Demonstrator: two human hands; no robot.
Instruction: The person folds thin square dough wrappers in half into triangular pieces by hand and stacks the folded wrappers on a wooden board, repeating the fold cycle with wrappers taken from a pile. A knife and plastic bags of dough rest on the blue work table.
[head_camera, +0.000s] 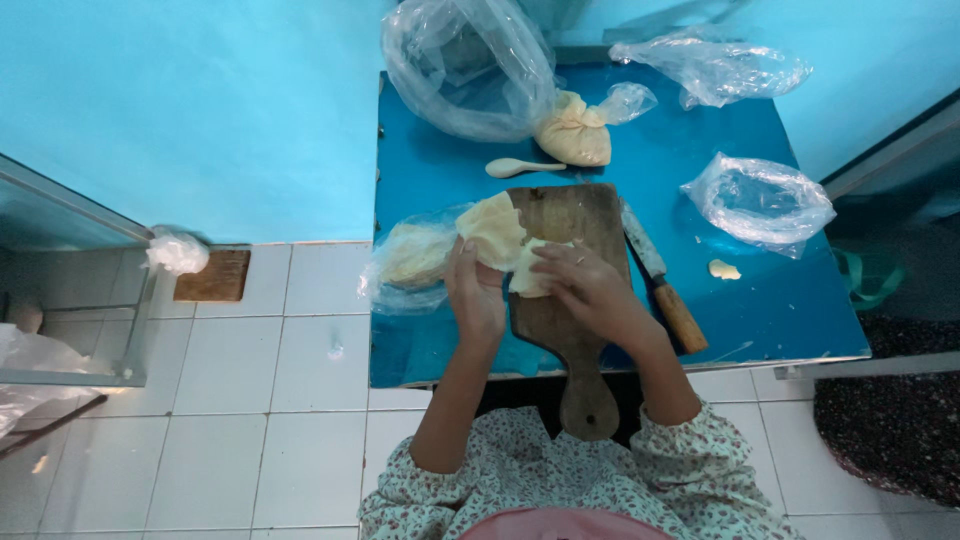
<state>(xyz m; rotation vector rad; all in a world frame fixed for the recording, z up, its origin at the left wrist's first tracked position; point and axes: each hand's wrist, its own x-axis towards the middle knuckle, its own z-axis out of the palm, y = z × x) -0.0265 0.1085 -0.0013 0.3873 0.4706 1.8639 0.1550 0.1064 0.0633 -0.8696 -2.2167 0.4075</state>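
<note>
1. Left hand (476, 295): fingers curled and closed on the near edge of a thin, pale yellow sheet of dough (500, 235), thumb on top.
2. Right hand (585, 285): fingers bent and pressed down on the sheet's right part, pinching a fold of it against the board.
3. The dough sheet lies partly on the upper left of a brown wooden cutting board with a round-holed handle (570, 330), and partly lifted over the board's left edge.
4. The board rests on a blue bench (760, 310). Just left of it sits a clear plastic bag holding flat pale dough pieces (410, 262).
5. A wooden-handled knife (660, 285) lies along the board's right edge, touching or nearly so.
6. Beyond the board: a pale wooden spoon (520, 167), a knotted bag of yellow dough (572, 130), and a large crumpled clear bag (465, 65).
7. Judged step: the sheet is being folded or pulled apart by hand. The next move seems to call for a steady 2-handed grip, since such thin dough may tear.
</note>
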